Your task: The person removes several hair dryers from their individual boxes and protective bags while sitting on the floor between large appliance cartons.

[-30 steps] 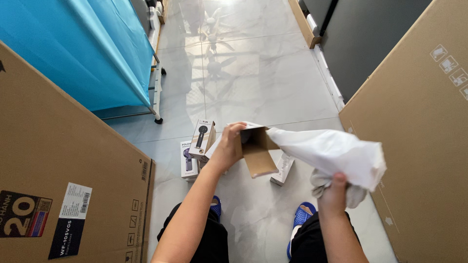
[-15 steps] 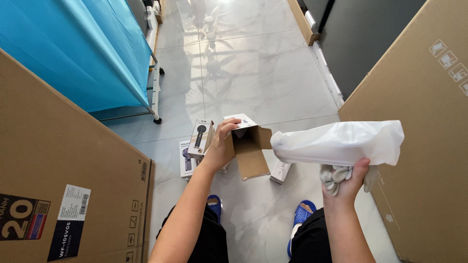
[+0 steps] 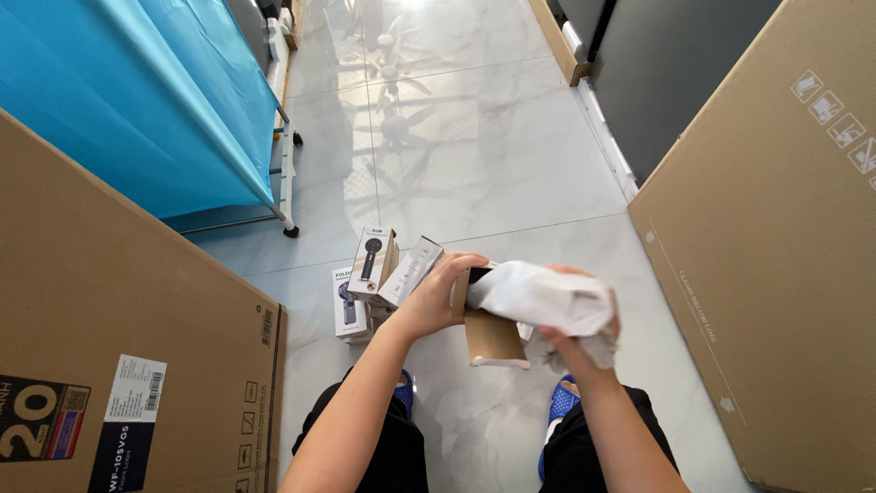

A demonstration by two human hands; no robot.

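Glossy pale marble floor lay below. Left hand curled its fingers around the small open brown carton. Right hand was closed on a crumpled white plastic bag touching the carton's mouth. Just left of the carton stood slim white printed product boxes.

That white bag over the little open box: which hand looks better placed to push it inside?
Probably the right hand: its fingers grip the white bag right at the open box. The left hand is busy holding the box at its opening.
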